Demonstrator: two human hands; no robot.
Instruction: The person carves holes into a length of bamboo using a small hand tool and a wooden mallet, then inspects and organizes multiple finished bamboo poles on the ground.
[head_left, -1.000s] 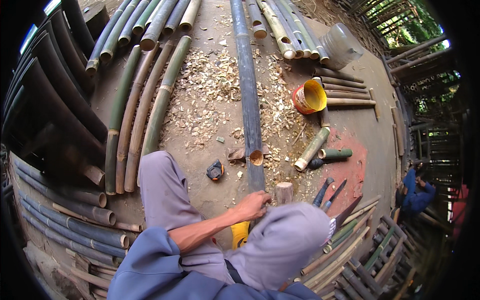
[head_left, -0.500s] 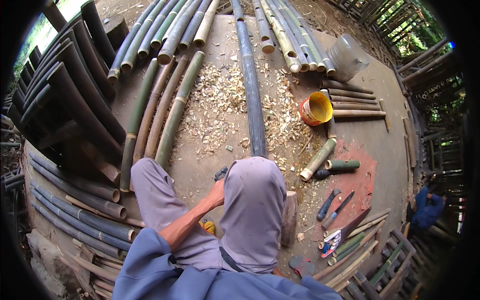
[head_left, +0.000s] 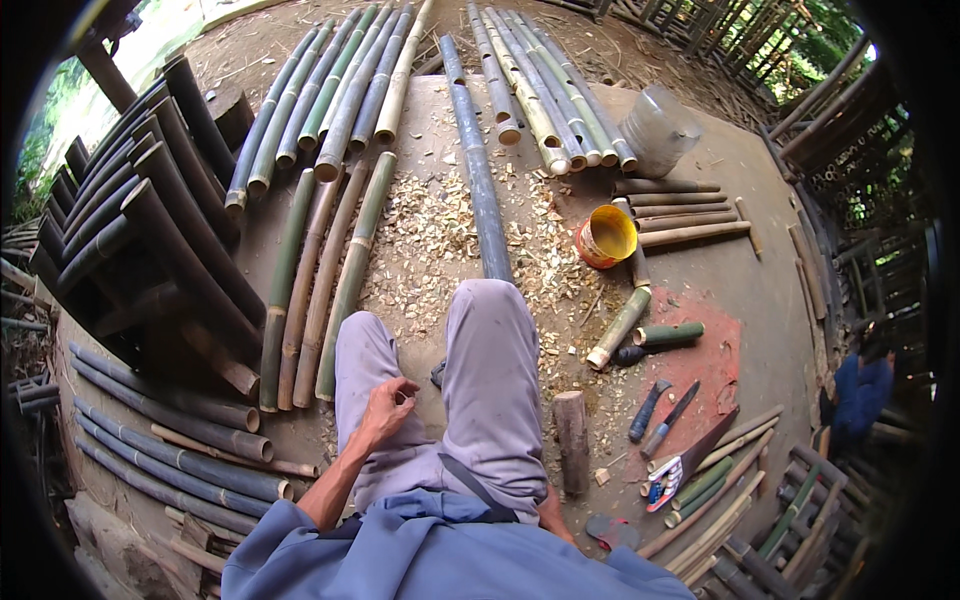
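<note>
shifted since the earlier frames: left hand (head_left: 389, 408), right knee (head_left: 490, 305), and the tilt of the whole view. one second ago the hand was at the near end of the dark bamboo pole (head_left: 480, 190); half a second ago, down between the knees beside the tape measure (head_left: 438, 374); now drawn back and raised over the left thigh (head_left: 362, 355). fingers half-curled and loose, nothing seen in them. right knee has swung inward and covers the pole's near end; the notch visible there earlier is out of sight.

right hand: hidden past the right thigh, only some bare skin (head_left: 553, 517) showing there; cannot tell its grip.

pole: lies lengthwise on the floor slab (head_left: 775, 330), wood chips (head_left: 430, 220) on both sides, far end reaching past the slab's far edge. tape measure: just a dark bit peeks out beside the right knee; identified by its place.

meaning, as judged: the visible hand is off both pole and tape measure, so handling of either looks paused at this instant.

unchanged toward the slab's right edge: bucket (head_left: 588, 247), stump (head_left: 572, 440) just beside the right leg, knife (head_left: 672, 418).
</note>
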